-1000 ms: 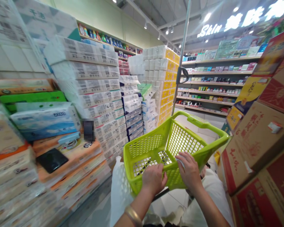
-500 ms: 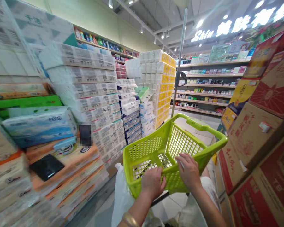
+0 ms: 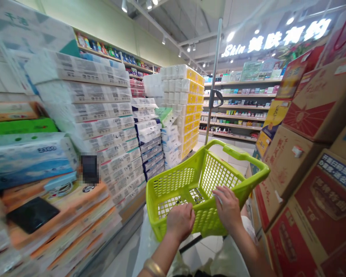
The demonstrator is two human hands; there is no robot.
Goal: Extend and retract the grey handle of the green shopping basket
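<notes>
A lime-green plastic shopping basket (image 3: pixel 175 175) with lattice walls is in front of me, its raised handle on the far right side. Nothing lies in it that I can make out. My left hand (image 3: pixel 180 221) is closed over the near rim, knuckles up, with a gold-coloured bangle on that wrist. Further right along the same rim, my right hand (image 3: pixel 227 207) hooks its fingers over the edge into the basket. Beneath the basket a dark bar (image 3: pixel 192 242) shows in part. A whitish plastic bag (image 3: pixel 145 238) hangs by its left side.
Stacked paper packs (image 3: pixel 103 111) line the left, with a black flat object (image 3: pixel 33 213) on orange packs. Cardboard cartons (image 3: pixel 294 161) are piled close on the right. Ahead stand a metal pole (image 3: pixel 215 65), yellow-and-white packs (image 3: pixel 187 107) and stocked shelves (image 3: pixel 239 94).
The view has turned rightward: the paper stacks and shelves sit further left, and more of the right cartons shows. Both hands keep their places on the basket rim.
</notes>
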